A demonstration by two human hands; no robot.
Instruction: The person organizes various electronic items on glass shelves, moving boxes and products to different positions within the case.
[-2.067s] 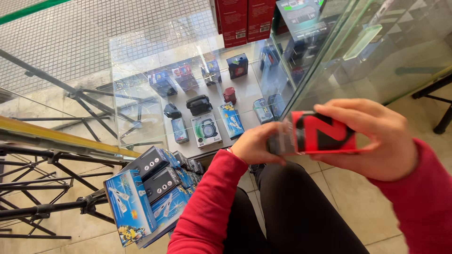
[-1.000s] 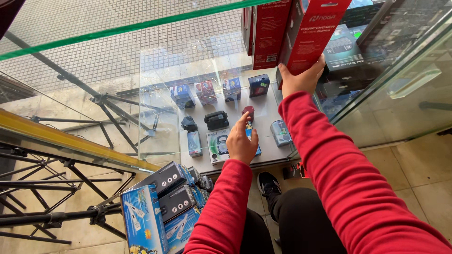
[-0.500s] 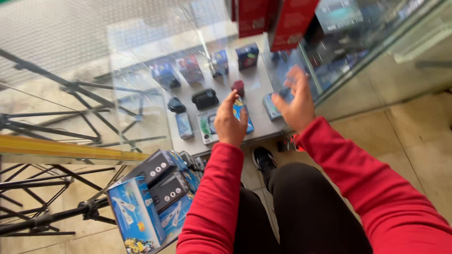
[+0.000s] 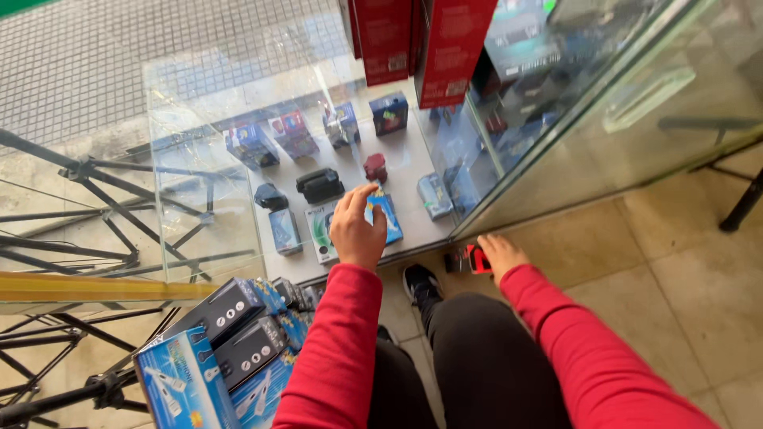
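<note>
Blue flat package (image 4: 387, 218) lies on the grey shelf floor (image 4: 413, 171) of a glass display case, right under the left hand (image 4: 358, 230); the thumb and forefinger close on its upper edge while the other fingers curl beside it, so most of its left half is hidden by the palm. Just left of those fingers sits a white-and-green carded package (image 4: 322, 230), partly covered by the same hand, and beyond it a small blue pack (image 4: 284, 230).

Nearer the body, the right hand (image 4: 499, 254) is down at the tiled floor (image 4: 636, 262), fingers pressed together and bent over a small red and black item (image 4: 474, 259); whether they grip it or only rest on it cannot be told, and its shape is hard to make out. A black shoe (image 4: 421, 284) shows between the two red sleeves. At the lower left, stacked blue and black boxes (image 4: 214, 349) are cut off by the frame edge.

Past the left fingertips stand a dark red small object (image 4: 375, 167), a black pouch-like case (image 4: 319, 185), and a row of blue and red boxed goods (image 4: 294, 135) blurred by reflections. Tall red cartons (image 4: 421, 40) hang in at the top, cropped. The glass panel (image 4: 596, 119) on the right mirrors the room, veiling what lies behind it.
</note>
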